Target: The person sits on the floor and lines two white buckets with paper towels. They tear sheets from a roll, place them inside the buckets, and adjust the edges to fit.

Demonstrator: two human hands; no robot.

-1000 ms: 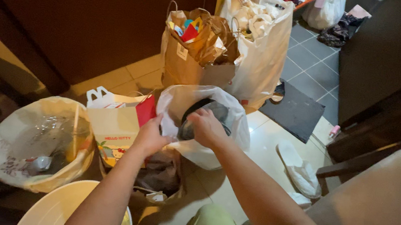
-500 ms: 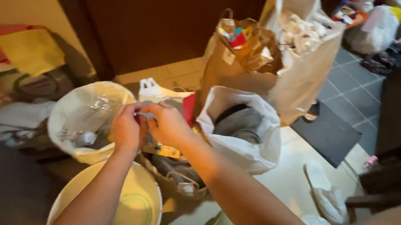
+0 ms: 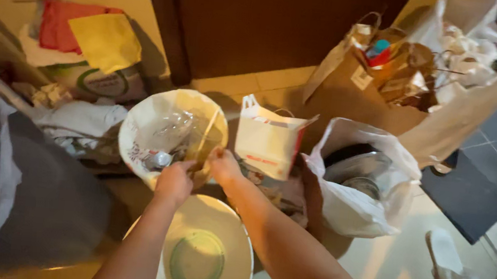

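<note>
Sticks [image 3: 205,138], thin and pale, are pinched at their lower ends by both our hands: the left hand [image 3: 174,181] and the right hand [image 3: 224,164] are clenched around them, side by side. We hold them over the rim of a clear bag [image 3: 139,128] holding plastic bottles. Below our forearms stands a cream bucket [image 3: 242,262]. Just right sits a white paper bag [image 3: 267,141], then a white plastic bag [image 3: 370,214] with dark items, and brown bags [image 3: 357,102] behind.
</note>
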